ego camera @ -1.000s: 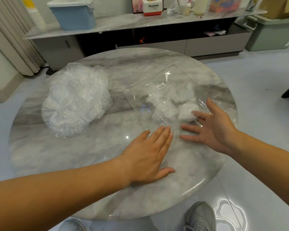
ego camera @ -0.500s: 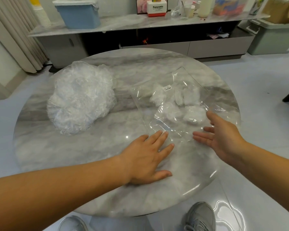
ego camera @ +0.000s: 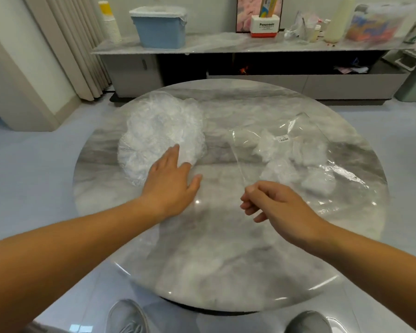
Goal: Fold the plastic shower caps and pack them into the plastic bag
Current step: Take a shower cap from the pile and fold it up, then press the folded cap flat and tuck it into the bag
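A loose pile of clear crumpled shower caps (ego camera: 159, 128) lies on the left of the round marble table (ego camera: 226, 255). My left hand (ego camera: 171, 179) reaches onto the pile's near edge, fingers straight and touching the plastic. To the right lies a clear plastic bag (ego camera: 305, 126) with a small barcode label. Inside it are several folded white caps (ego camera: 318, 185). My right hand (ego camera: 274, 203) has its fingers curled and pinches the bag's near left corner just above the tabletop.
Behind the table runs a low sideboard (ego camera: 226, 44) carrying a blue bin (ego camera: 160, 27), a Panasonic box (ego camera: 265, 26) and clutter. A curtain (ego camera: 77, 44) hangs at the back left. My grey shoes (ego camera: 127, 318) show under the table's near edge.
My left hand left the bag's near edge and moved left onto the cap pile. My right hand went from flat beside the bag to curled on its corner. The camera tilted up.
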A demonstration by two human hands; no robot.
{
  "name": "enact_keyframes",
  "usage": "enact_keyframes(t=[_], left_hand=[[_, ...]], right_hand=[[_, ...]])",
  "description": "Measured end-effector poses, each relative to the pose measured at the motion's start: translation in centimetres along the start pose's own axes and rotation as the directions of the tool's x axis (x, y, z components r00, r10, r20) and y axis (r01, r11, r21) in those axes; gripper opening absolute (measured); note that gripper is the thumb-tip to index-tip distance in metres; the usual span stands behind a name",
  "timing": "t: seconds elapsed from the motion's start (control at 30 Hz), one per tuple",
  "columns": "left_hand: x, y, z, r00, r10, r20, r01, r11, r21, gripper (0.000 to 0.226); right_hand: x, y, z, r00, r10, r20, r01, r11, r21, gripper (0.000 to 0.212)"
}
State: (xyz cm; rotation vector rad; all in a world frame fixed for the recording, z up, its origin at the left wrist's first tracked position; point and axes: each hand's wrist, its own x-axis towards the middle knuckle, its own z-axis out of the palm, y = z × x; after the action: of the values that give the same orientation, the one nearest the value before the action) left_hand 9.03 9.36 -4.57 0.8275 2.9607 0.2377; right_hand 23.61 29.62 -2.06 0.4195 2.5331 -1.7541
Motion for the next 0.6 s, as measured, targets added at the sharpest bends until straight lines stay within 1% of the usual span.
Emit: enact_keyframes(t=[0.07, 0.1, 0.23, 0.3, 0.4, 0.43, 0.53, 0.6], left_hand=[[0.2, -2.3, -0.3, 0.994, -0.093, 0.058, 0.096, 0.994, -0.059, 0.061], [0.2, -3.3, -0.4, 0.99, -0.107, 0.095, 0.114, 0.99, -0.082, 0.059], [0.2, -4.9, -0.1, 0.981, -0.016, 0.195, 0.033, 0.995, -0.089, 0.053], [0.3, -5.1, 0.2, 0.982, -0.007, 0.19, 0.024, 0.996, -0.087, 0.055], [0.4, -5.5, 0.2, 0.994, -0.004, 0.111, 0.014, 0.996, -0.089, 0.046], [0.3, -5.7, 0.1, 0.995, -0.006, 0.097, 0.014, 0.997, -0.082, 0.047], [0.0, -6.6, 0.2, 0.992, -0.041, 0.119, 0.046, 0.998, -0.043, 0.056], [-0.2, -7.0, 0.1, 0.991, -0.059, 0.116, 0.065, 0.997, -0.048, 0.056]], right_hand=[[0.7, -0.2, 1.2, 0.997, -0.016, 0.071, 0.02, 0.998, -0.067, 0.036], [1.2, -0.3, 2.0, 0.994, -0.027, 0.106, 0.038, 0.994, -0.102, 0.039], [2.3, -0.8, 3.9, 0.979, -0.052, 0.197, 0.092, 0.976, -0.196, 0.06], [2.8, -0.9, 4.6, 0.974, -0.053, 0.219, 0.101, 0.972, -0.213, 0.065], [3.3, -1.1, 5.2, 0.972, -0.054, 0.23, 0.107, 0.969, -0.224, 0.066], [3.4, -1.1, 5.3, 0.971, -0.055, 0.233, 0.11, 0.967, -0.229, 0.066], [3.5, -0.9, 5.6, 0.967, -0.055, 0.248, 0.116, 0.964, -0.238, 0.066], [3.4, -0.6, 5.7, 0.965, -0.056, 0.257, 0.126, 0.956, -0.263, 0.067]])
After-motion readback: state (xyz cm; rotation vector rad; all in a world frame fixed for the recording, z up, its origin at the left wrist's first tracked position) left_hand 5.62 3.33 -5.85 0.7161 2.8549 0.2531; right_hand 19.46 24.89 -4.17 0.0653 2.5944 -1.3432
